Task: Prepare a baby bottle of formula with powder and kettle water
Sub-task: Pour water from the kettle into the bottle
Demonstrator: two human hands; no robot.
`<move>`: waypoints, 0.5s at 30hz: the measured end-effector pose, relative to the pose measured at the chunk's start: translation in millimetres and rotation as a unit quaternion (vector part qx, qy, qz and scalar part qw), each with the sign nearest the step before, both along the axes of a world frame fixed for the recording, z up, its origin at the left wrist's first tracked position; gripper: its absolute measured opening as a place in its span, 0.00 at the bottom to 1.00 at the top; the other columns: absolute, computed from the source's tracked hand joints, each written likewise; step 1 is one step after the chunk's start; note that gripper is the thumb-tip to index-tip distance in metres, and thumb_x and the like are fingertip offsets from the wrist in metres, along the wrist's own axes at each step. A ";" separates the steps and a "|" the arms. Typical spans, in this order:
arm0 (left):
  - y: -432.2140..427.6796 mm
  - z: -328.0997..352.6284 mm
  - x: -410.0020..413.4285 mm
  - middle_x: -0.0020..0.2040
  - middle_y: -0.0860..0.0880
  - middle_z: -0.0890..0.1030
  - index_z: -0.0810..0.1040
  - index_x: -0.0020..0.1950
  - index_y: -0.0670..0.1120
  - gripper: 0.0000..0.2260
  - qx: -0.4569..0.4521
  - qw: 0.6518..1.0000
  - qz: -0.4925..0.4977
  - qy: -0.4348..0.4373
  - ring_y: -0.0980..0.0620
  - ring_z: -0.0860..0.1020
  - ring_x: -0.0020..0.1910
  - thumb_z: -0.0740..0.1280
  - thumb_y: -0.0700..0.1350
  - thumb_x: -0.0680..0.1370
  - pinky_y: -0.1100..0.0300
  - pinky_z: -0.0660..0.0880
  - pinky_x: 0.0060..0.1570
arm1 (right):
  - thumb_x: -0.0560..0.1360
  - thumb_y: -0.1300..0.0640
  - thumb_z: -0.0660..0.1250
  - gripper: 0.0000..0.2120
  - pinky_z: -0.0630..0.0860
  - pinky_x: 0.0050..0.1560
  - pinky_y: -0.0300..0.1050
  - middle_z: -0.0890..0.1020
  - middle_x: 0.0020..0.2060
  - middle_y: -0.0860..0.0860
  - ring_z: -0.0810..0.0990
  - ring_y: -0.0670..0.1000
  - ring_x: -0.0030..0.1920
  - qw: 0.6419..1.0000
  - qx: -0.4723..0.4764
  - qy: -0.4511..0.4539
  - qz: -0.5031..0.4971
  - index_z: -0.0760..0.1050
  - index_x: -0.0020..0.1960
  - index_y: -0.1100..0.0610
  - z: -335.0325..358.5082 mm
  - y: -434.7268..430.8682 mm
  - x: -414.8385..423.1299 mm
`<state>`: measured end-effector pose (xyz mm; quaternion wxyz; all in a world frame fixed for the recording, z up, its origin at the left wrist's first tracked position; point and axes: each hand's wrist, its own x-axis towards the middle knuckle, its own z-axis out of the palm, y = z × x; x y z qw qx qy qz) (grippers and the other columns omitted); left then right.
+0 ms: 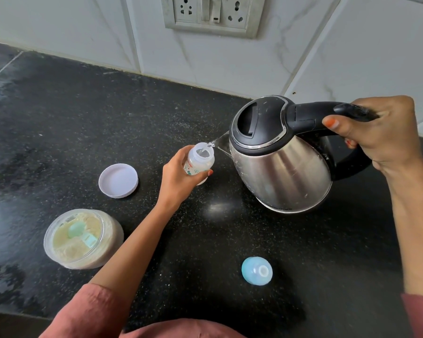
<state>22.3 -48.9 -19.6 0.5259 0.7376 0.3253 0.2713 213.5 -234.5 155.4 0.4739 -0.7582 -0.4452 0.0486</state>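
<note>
My left hand (178,176) grips a small clear baby bottle (200,162) with printed marks, upright on the black counter, its mouth uncovered. My right hand (376,135) holds the black handle of a steel kettle (281,164), which is tilted left. A thin stream of water runs from the spout into the bottle's mouth. An uncovered jar of pale formula powder (83,240) stands at the front left with a green scoop (81,232) lying in it. The bottle's blue teat cap (257,270) lies on the counter near the front.
The jar's white lid (118,181) lies upside down left of the bottle. The black granite counter (83,118) meets a white tiled wall at the back, where a switch and socket plate (210,13) is mounted.
</note>
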 end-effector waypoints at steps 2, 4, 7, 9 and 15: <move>0.1 -0.2 0.0 0.55 0.56 0.76 0.73 0.62 0.46 0.27 -0.001 1.000 0.001 0.001 0.57 0.75 0.56 0.77 0.40 0.65 0.69 0.69 0.54 | 0.60 0.31 0.70 0.39 0.64 0.23 0.41 0.74 0.22 0.50 0.68 0.46 0.20 1.000 -0.002 -0.009 0.000 0.73 0.33 0.72 0.0 0.3 0.6; 0.4 -0.8 -0.2 0.55 0.56 0.77 0.73 0.62 0.46 0.27 -0.002 1.000 0.003 -0.001 0.57 0.75 0.56 0.78 0.40 0.65 0.68 0.70 0.55 | 0.60 0.31 0.70 0.39 0.63 0.23 0.41 0.74 0.21 0.48 0.68 0.46 0.20 1.000 -0.002 -0.005 -0.003 0.73 0.33 0.72 0.1 0.7 0.7; 0.5 -0.7 -0.5 0.55 0.56 0.77 0.73 0.61 0.47 0.27 -0.002 1.000 0.005 -0.005 0.57 0.75 0.56 0.78 0.40 0.65 0.64 0.71 0.57 | 0.60 0.31 0.70 0.38 0.63 0.23 0.41 0.74 0.20 0.46 0.68 0.45 0.20 1.000 0.000 -0.003 -0.007 0.73 0.33 0.70 0.9 1.6 -0.1; 0.6 -0.1 -0.8 0.54 0.56 0.77 0.73 0.61 0.47 0.27 -0.002 1.000 0.004 -0.006 0.57 0.75 0.56 0.77 0.40 0.65 0.64 0.71 0.57 | 0.60 0.31 0.70 0.37 0.63 0.24 0.41 0.74 0.20 0.46 0.68 0.45 0.20 1.000 -0.002 -0.006 -0.009 0.73 0.33 0.69 1.2 2.1 -0.1; 0.6 -0.2 -1.7 0.55 0.56 0.77 0.73 0.62 0.46 0.27 0.000 1.000 0.003 -0.004 0.57 0.75 0.56 0.77 0.40 0.65 0.64 0.71 0.57 | 0.60 0.31 0.70 0.37 0.63 0.24 0.44 0.74 0.20 0.45 0.68 0.45 0.20 1.000 -0.010 -0.013 -0.016 0.73 0.32 0.69 0.6 3.5 0.7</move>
